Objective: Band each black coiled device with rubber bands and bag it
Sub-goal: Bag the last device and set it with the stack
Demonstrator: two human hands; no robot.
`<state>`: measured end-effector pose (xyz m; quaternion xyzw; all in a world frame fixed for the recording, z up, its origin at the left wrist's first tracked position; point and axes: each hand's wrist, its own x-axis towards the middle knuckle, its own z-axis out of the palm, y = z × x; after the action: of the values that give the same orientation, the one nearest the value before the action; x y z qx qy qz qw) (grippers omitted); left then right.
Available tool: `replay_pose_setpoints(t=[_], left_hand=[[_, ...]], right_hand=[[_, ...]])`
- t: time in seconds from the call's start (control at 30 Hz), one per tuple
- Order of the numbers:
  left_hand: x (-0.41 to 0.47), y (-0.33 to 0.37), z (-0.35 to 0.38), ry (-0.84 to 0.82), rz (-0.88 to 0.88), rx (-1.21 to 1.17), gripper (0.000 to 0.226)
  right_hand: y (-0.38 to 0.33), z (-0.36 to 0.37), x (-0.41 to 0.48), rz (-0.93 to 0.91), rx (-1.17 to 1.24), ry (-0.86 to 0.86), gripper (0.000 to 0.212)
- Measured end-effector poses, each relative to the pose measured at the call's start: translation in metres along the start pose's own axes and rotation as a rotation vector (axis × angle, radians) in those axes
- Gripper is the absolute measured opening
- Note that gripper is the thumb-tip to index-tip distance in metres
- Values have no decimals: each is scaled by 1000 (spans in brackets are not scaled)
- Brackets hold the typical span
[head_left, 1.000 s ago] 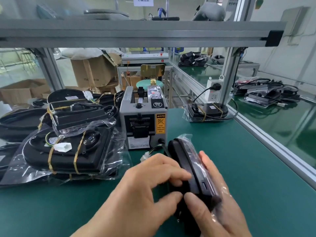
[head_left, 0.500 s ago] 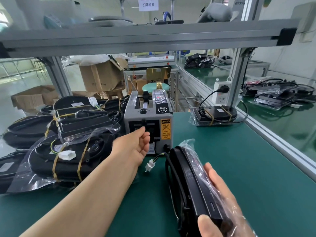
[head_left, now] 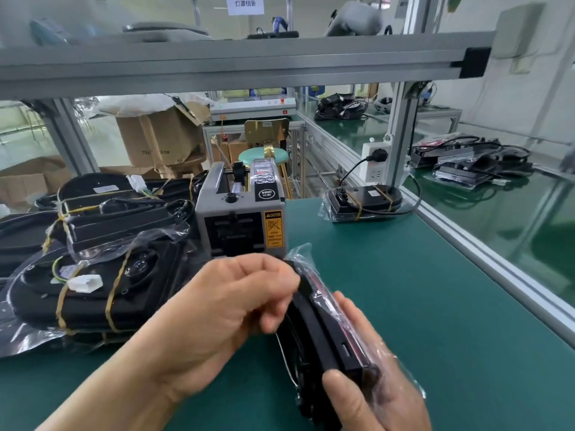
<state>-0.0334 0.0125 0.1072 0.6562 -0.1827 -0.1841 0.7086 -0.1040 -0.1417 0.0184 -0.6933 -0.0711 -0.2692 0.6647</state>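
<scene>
The right hand (head_left: 371, 402) gripped the bagged device (head_left: 323, 334). The left hand (head_left: 230, 309) curled at its top; I cannot tell what it held.

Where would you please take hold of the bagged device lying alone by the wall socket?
Probably grip the bagged device across its body, coming from above on the near side: it lies flat, and the post and socket stand close behind it.

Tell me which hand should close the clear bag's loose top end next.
Probably left: the left hand is curled at the far end of the black flat device, beside the loose mouth of the clear plastic bag; the right hand grips the near end, steadying it.
</scene>
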Motion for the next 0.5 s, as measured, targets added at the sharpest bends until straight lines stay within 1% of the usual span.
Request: replay_pose_setpoints(t=[0.03, 0.07, 0.17, 0.27, 0.4, 0.5], left_hand=[[-10, 2, 7, -72, -17, 63, 18], [-16, 2, 13, -93, -37, 121, 18], [-19, 1, 23, -54, -60, 197, 12], [-17, -1, 23, -55, -69, 212, 13], [-16, -1, 24, -63, -77, 225, 16], [-16, -2, 27, -33, -64, 247, 18]], right_hand=[[3, -5, -6, 3, -26, -16, 80], [7, -4, -6, 18, -35, -67, 79], [8, -6, -8, -71, -69, -42, 70], [9, -3, -10, -55, -45, -68, 67], [7, -2, -8, 9, 5, -92, 84], [10, -2, -9, 16, 15, -80, 89]])
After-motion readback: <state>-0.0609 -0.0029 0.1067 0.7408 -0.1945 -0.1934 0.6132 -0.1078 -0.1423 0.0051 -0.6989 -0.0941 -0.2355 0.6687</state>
